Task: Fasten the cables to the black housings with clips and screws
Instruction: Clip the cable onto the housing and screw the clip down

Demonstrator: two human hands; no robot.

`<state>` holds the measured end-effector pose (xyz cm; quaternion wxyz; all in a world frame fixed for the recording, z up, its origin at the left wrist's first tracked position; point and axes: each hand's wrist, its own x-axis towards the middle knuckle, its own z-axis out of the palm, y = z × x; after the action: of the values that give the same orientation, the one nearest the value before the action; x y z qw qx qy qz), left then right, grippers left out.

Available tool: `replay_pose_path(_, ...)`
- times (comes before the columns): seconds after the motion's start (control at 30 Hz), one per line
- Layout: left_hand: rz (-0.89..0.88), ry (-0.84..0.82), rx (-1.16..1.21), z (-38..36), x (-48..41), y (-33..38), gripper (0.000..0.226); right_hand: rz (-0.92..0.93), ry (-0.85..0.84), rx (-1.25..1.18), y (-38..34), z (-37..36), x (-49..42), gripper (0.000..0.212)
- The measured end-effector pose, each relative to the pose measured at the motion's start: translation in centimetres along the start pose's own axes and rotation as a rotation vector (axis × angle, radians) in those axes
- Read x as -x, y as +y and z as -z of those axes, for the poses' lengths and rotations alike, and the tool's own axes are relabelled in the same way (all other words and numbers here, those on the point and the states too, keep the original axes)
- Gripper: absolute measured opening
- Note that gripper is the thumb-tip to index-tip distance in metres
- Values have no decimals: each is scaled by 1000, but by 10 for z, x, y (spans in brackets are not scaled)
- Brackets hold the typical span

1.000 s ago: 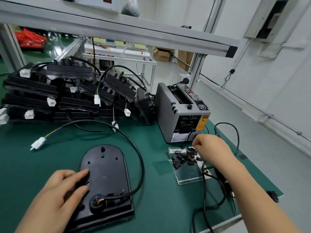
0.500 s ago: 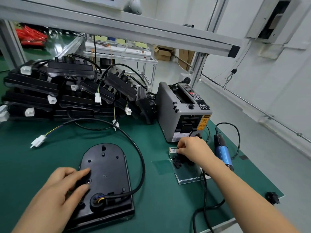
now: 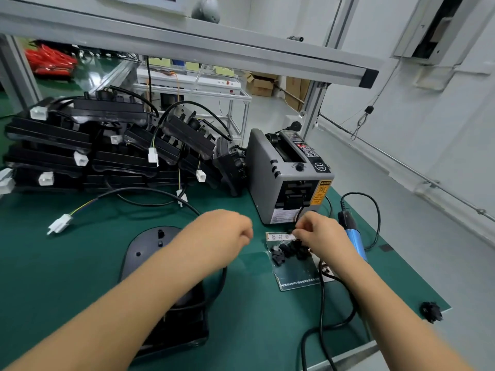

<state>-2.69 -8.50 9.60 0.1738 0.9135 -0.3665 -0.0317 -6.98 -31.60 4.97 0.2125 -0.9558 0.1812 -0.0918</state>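
L hand (image 3: 227, 234) & R hand (image 3: 320, 234) hovering over clips (image 3: 285, 252), fingers curling under, tips hidden; can't tell if gripping anything. L forearm covering most of black housing (image 3: 150, 253).

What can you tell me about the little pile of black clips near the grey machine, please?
The black clips are small, matte, plastic-looking pieces heaped loosely on a glossy card that lies flat on the green mat, just in front of the grey machine. Their individual shapes are too small to make out. The right hand sits over the heap's right edge with fingers curled; whether it pinches a clip is hidden.
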Motion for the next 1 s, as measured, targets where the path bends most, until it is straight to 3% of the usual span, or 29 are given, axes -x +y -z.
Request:
replay_pose_path(0.07,-5,-129,-54,-5,-27,12,22,-38,-49,-91,0,1,9,15)
replay_pose_path(0.17,-6,-193,-21,-11,-50,19,21,-78,-80,-277,-5,-1,25,16)
replay_pose_path(0.33,95,-314,438,-21,-49,21,15,-36,-96,-509,-28,-9,48,21)
replay_pose_path(0.5,139,-270,319,-16,-33,0,12,9,-66,-290,-41,-12,56,21)
replay_pose_path(0.8,176,-202,916,0,25,-19,15,122,-48,-751,-93,-16,91,24)
replay_pose_path(1.0,157,-25,882,6,60,-30,17,83,-254,-967,-112,-13,101,15)
